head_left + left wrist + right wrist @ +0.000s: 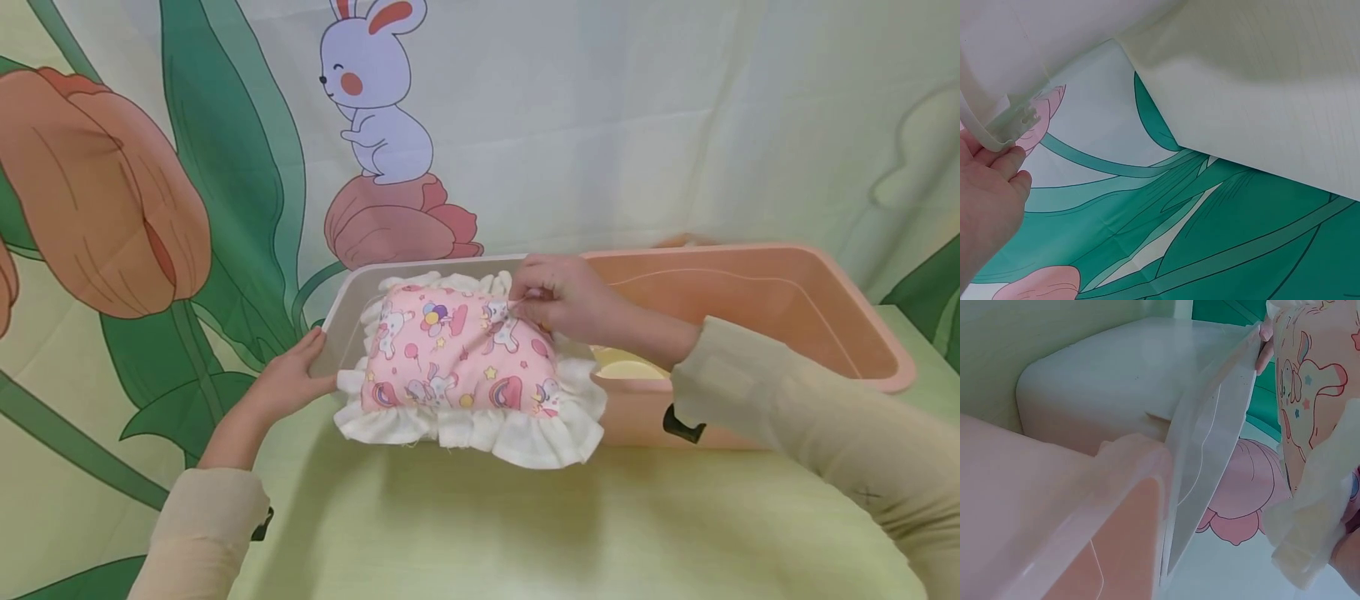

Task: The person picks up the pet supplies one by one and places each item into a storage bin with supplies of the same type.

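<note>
A pink cushion point(457, 354) with unicorns, balloons and a white ruffled edge lies tilted over a pale grey-white plastic bin point(408, 268). Its front ruffle hangs over the bin's near side. My right hand point(562, 300) pinches the cushion near its far right corner, thumb and fingertips together on the cloth. In the right wrist view, the cushion point(1316, 387) stands above the bin's rim, and only a bit of that hand shows. At the bin's left end, my left hand point(288, 379) holds the rim; the left wrist view has its fingers bent at the rim's edge point(997, 145).
A salmon-pink bin point(847, 333) stands directly right of the white one, with a pale yellow thing point(630, 367) inside. Both bins are on a light green table point(465, 525). Behind hangs a cloth printed with tulips and a rabbit point(375, 92).
</note>
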Tool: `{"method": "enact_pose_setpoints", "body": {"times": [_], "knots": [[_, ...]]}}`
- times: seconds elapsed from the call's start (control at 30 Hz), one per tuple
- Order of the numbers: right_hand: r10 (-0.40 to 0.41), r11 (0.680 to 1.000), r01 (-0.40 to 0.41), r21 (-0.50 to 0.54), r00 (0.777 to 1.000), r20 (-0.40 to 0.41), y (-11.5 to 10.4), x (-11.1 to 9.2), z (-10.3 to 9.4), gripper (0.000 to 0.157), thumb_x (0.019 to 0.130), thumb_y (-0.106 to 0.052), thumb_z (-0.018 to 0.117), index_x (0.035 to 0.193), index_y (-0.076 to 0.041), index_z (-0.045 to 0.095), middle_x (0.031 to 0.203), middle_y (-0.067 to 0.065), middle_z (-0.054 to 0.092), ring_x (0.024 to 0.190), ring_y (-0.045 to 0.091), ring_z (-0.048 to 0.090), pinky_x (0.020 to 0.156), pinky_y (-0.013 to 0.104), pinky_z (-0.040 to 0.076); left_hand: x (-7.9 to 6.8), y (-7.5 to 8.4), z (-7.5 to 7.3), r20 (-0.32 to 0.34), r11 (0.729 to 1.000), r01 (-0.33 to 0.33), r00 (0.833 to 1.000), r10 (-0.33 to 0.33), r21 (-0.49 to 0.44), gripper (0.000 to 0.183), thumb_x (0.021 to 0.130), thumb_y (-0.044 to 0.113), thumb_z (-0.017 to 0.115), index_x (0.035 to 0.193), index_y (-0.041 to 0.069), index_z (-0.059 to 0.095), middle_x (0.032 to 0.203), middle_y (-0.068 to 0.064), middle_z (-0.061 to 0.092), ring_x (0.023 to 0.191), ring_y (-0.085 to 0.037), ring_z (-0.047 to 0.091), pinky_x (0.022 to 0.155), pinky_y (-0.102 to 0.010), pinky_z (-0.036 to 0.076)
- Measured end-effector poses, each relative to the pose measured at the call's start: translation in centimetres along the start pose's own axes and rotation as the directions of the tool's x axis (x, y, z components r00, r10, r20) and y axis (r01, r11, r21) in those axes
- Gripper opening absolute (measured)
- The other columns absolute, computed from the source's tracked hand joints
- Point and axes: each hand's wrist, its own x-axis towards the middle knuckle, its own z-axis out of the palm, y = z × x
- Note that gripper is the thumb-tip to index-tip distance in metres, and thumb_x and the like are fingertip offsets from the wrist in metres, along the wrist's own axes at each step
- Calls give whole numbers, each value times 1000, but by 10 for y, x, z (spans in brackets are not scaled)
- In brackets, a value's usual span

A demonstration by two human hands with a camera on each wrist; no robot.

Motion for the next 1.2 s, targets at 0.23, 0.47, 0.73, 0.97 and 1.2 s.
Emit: {"method": "enact_pose_setpoints", "body": {"times": [0.23, 0.47, 0.73, 0.97, 1.2], "knots": [[45, 998, -45, 48, 999, -1, 3, 6, 1, 9, 78, 2, 60, 73, -5, 63, 75, 5, 57, 68, 15, 47, 58, 23, 41, 0, -1, 1, -3, 1000, 1, 1000, -1, -4, 86, 80, 46, 53, 139, -4, 14, 146, -21, 11, 128, -47, 20, 99, -57, 27], [73, 996, -73, 51, 997, -4, 7, 12, 1, 8, 78, 1, 61, 73, -5, 63, 76, 5, 58, 69, 15, 47, 60, 24, 40, -1, -2, 1, -1, 1000, -14, 1000, 14, -4, 88, 81, 51, 51, 140, -3, 14, 147, -21, 11, 127, -48, 20, 98, -60, 26], [23, 1000, -23, -16, 1000, -7, 9, 19, 2, 7, 78, 0, 60, 75, -5, 64, 76, 5, 58, 69, 14, 48, 62, 24, 40, -1, -2, 0, -7, 1000, -19, 1000, 19, -10, 81, 84, 45, 49, 139, -4, 15, 146, -22, 10, 128, -48, 19, 98, -59, 27], [54, 999, -53, 7, 998, -21, 13, 24, 3, 6, 77, 2, 61, 75, -2, 65, 78, 7, 61, 71, 16, 51, 64, 24, 43, -1, -1, 1, 1, 1000, -15, 1000, 15, -8, 80, 85, 44, 48, 139, -4, 15, 146, -22, 10, 128, -47, 19, 99, -59, 25], [131, 990, -130, 45, 991, -19, 14, 29, 0, 6, 78, 1, 60, 78, -2, 65, 82, 8, 61, 75, 17, 52, 66, 24, 44, 0, -3, 1, 1, 1000, -8, 1000, 8, -13, 85, 83, 50, 50, 140, -2, 13, 147, -19, 9, 129, -46, 18, 100, -58, 25]]}}
